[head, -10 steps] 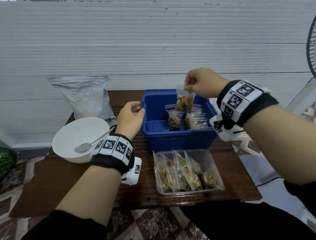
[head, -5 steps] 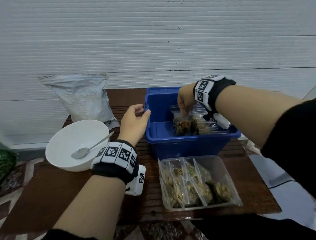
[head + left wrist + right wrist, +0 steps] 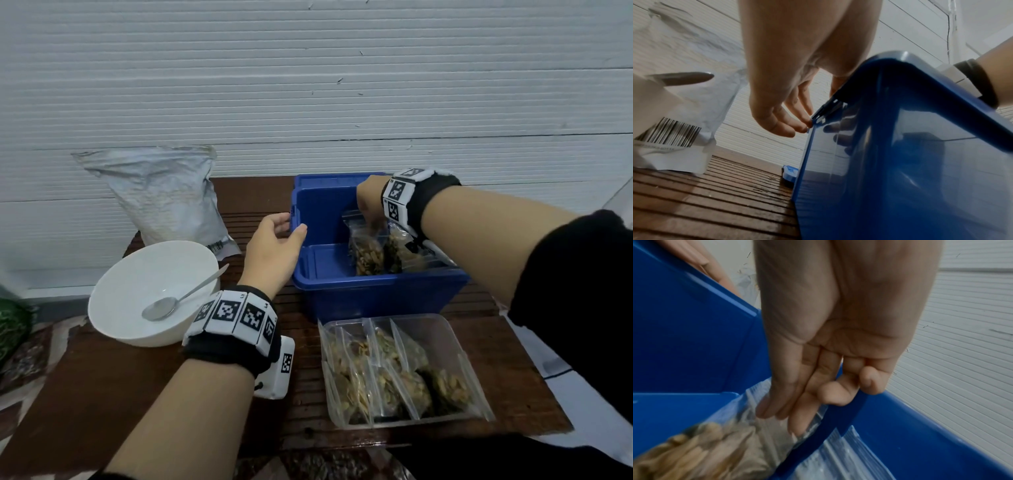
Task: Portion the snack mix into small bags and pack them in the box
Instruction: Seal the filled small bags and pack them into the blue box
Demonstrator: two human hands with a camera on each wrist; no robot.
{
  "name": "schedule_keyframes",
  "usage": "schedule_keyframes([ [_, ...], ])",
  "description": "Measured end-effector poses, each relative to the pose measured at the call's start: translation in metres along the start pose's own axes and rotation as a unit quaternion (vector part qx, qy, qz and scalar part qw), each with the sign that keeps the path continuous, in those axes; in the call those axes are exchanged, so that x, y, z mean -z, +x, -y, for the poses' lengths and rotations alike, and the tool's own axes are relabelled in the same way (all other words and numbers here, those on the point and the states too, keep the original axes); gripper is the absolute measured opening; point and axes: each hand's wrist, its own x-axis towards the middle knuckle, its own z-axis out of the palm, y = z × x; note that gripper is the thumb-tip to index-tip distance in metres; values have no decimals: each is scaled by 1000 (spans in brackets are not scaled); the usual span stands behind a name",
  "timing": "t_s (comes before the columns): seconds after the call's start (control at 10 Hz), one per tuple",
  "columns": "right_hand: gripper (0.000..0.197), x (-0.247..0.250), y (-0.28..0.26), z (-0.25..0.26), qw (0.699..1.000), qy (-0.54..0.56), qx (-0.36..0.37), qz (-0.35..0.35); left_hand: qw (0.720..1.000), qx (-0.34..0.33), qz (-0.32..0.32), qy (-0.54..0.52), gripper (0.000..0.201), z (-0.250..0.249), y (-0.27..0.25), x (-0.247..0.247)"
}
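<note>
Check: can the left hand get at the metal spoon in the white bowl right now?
Probably yes. The left hand holds nothing, fingers just touching the blue plastic box rim, and the metal spoon lies uncovered in the white bowl right beside it.

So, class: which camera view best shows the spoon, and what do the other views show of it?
The head view: the whole spoon lies in the white bowl, its handle leaning on the rim. The left wrist view catches only a blurred handle tip poking past the bowl's side. The right wrist view does not show it.
</note>
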Motion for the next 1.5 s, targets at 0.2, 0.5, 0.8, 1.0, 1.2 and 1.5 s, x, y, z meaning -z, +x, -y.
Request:
schedule_keyframes([
  [0.2,37,2,0,-10,999,-47,14,2,1000,7,5,-2,37,0,-2,0],
  [0.5,27,13,-23,-15,993,69,91,-20,1000,6,15,25,41,-3,-9,2],
  [0.8,14,10,-91,-5,972,169,148,-68,995,22,49,87,54,-12,-36,4],
  [1.0,12,-19,-147,4,972,173,160,-11,991,25,65,115,55,-13,-58,8],
  [1.2,18,-61,-180,-5,991,105,74,-23,988,18,67,135,54,-16,-82,9],
  [1.5,28,-87,-211,-8,993,86,-32,81,986,2,80,144,49,-18,-109,7],
])
